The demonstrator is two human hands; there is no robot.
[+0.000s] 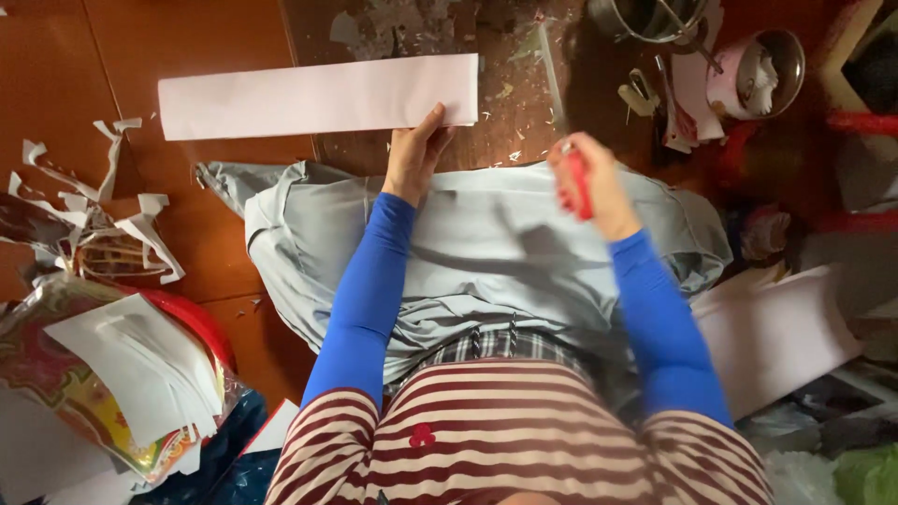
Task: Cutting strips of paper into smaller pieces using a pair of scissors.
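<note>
The person sat on the wooden floor [56, 75] with a grey cloth [486, 252] spread over the lap. The left hand [414, 150] pinched the lower right edge of a long pale-pink folded paper strip [318, 95], thumb on top, so that grip was closed on the paper; the strip lay flat on the floor, stretching away to the left. The right hand [589, 182] was clenched around a red-handled tool [578, 187] — blurred, probably a cutter or scissors, though the blade could not be made out. It was held above the cloth, apart from the strip.

Judging by the scene, the cutting was partly done: white paper offcuts [103, 192] lay curled on the floor at the left, a stack of cut white sheets [140, 369] rested on patterned packaging, and small scraps littered the worn boards ahead. The pink strip itself showed no cut yet — it looked whole and cleanly folded, so its trimming seemed yet to come. A metal pot [655, 19] and a pink cup [758, 70] stood at the upper right.
</note>
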